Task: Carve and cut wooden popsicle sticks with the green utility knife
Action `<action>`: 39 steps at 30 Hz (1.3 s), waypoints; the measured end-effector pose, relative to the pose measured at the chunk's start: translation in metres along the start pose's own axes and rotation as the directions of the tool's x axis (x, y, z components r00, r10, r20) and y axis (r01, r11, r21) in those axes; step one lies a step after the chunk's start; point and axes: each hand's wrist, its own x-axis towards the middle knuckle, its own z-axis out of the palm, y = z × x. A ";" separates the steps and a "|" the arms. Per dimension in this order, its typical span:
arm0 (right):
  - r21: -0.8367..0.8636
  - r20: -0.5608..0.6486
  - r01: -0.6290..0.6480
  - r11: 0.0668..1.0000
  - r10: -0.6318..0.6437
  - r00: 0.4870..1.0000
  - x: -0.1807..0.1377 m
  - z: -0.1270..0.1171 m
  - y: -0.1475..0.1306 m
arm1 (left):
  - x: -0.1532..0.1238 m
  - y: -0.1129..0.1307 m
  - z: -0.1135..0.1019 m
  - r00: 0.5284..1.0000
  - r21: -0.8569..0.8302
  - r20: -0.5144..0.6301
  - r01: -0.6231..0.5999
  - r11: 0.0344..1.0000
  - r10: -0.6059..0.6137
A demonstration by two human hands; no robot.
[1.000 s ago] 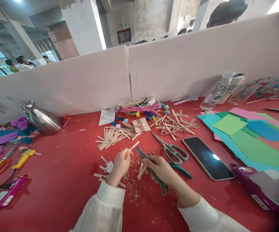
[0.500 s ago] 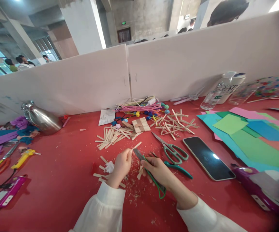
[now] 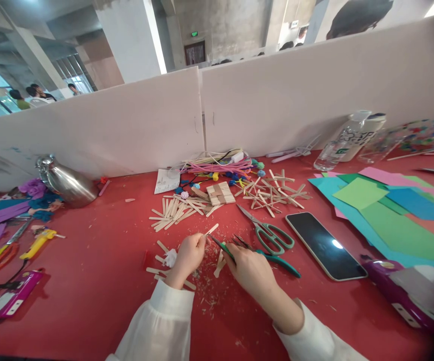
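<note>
On a red table (image 3: 89,301) strewn with shavings (image 3: 207,300), the left hand (image 3: 190,254) is pinching a slim, pale wooden stick (image 3: 213,229) left of the scissors (image 3: 257,222), its lower end hiding behind fingers; the right hand (image 3: 252,269) is grasping a green-handled knife (image 3: 224,247), mostly covering the handle.

the head camera looks forward and down from close above the red table (image 3: 89,286).

Pale wooden stick (image 3: 212,229), slanting up rightward, green knife (image 3: 223,247) angled just beside it.
</note>
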 end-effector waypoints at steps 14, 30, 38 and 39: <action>0.229 -0.024 0.012 0.973 -0.006 1.000 0.006 -0.001 0.012 | 0.000 -0.001 -0.006 1.000 -0.093 -0.025 0.001 0.996 -0.004; 0.687 0.124 -0.084 0.721 -0.002 0.992 0.010 0.005 0.017 | -0.001 0.002 -0.005 0.999 -0.284 0.045 0.011 0.959 0.002; 0.721 0.127 -0.095 0.686 0.004 0.992 0.007 0.003 0.013 | -0.002 0.003 -0.004 0.999 -0.345 0.052 0.023 0.938 -0.005; 0.724 0.126 -0.094 0.683 0.002 0.992 0.007 0.002 0.012 | -0.002 0.002 -0.004 0.999 -0.351 0.051 0.024 0.936 -0.007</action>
